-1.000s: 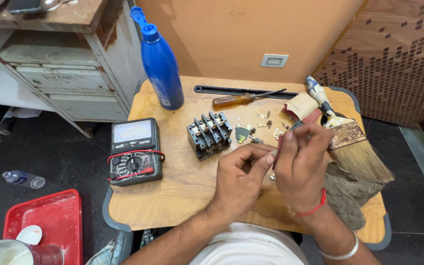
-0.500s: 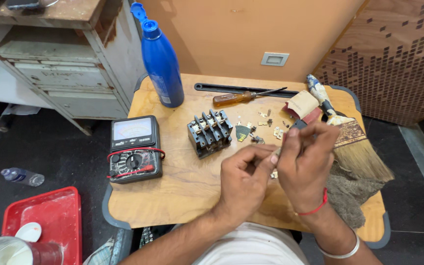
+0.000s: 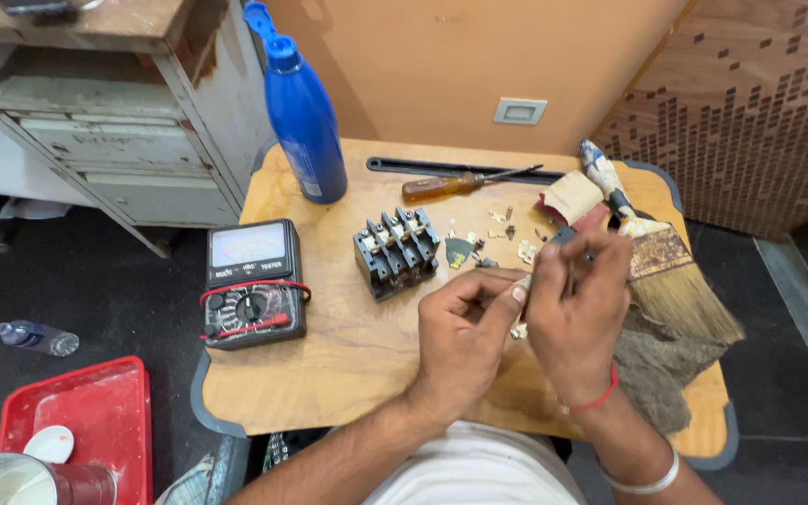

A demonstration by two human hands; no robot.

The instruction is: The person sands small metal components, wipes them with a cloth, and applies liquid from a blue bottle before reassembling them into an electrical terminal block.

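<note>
A: Part (image 3: 522,282), tiny and pale, is pinched between both hands, held above the table (image 3: 348,346).

B: What has changed?

A: Little. The left hand (image 3: 465,323) and right hand (image 3: 572,313) are kept pressed together; the black contactor block (image 3: 396,251) is left untouched beside them.

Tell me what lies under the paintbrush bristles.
A grey rag lies under the paintbrush bristles, on the wooden table. The bristles and the right hand cover part of it.

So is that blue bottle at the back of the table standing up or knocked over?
Upright. The blue bottle stands on its base at the wooden table's far left corner, cap on top, beside the cabinet.
</note>
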